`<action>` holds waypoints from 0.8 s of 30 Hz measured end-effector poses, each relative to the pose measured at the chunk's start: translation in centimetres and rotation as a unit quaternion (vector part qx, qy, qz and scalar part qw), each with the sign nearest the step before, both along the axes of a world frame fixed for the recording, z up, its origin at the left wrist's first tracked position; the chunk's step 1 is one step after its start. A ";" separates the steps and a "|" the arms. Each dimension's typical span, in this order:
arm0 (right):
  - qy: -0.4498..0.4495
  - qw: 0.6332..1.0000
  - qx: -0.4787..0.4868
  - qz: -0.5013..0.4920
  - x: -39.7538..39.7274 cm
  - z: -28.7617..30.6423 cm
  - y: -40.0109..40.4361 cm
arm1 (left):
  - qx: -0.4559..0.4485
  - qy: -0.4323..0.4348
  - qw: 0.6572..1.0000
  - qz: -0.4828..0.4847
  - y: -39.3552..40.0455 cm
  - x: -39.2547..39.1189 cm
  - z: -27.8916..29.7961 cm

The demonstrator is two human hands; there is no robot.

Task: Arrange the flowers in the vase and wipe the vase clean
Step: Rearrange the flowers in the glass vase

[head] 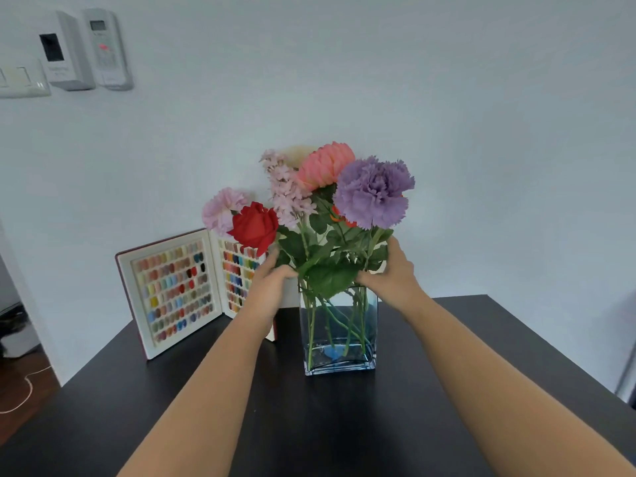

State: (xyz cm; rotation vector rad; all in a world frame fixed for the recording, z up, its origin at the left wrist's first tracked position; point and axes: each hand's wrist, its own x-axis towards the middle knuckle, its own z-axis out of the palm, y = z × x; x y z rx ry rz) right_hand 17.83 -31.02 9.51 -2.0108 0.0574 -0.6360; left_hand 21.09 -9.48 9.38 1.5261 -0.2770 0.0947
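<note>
The vase point(339, 333), a clear rectangular glass one, stands near the middle of the dark table point(395, 425), with the flower stems already inside it. Your left hand point(272, 282) cups the foliage at 9 o'clock of the bunch, fingers loosely curled on the leaves. Your right hand point(390, 275) does the same at 3 o'clock, just above the rim.

Procedure, as judged:
1. Spread the stems with light pressure on leaves, not blooms.
2. Keep the vase base flat; avoid tipping it toward 12 o'clock.
3. No cloth is visible; locate one before wiping.

Count: one vase; six clear blooms, namely purple point(373, 192), coral point(325, 165), red point(255, 227), pale pink point(222, 210), lilac spray point(287, 187), cream point(303, 154), mostly hidden; an orange bit is unclear. One open nail-colour sample book point(175, 292) stands at 10 o'clock.
</note>
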 end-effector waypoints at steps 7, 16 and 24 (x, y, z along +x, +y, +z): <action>-0.071 0.996 0.062 -0.008 -1.8 -1.4 0.7 | -0.145 0.146 0.970 0.132 1.4 2.4 -2.2; -0.086 0.990 0.102 -0.054 -1.7 -1.4 2.0 | -0.043 0.157 0.985 0.057 -1.6 4.3 -0.7; -0.275 0.954 0.019 -0.116 -4.5 -4.1 6.0 | 0.060 -0.027 0.994 0.092 -2.6 3.7 1.1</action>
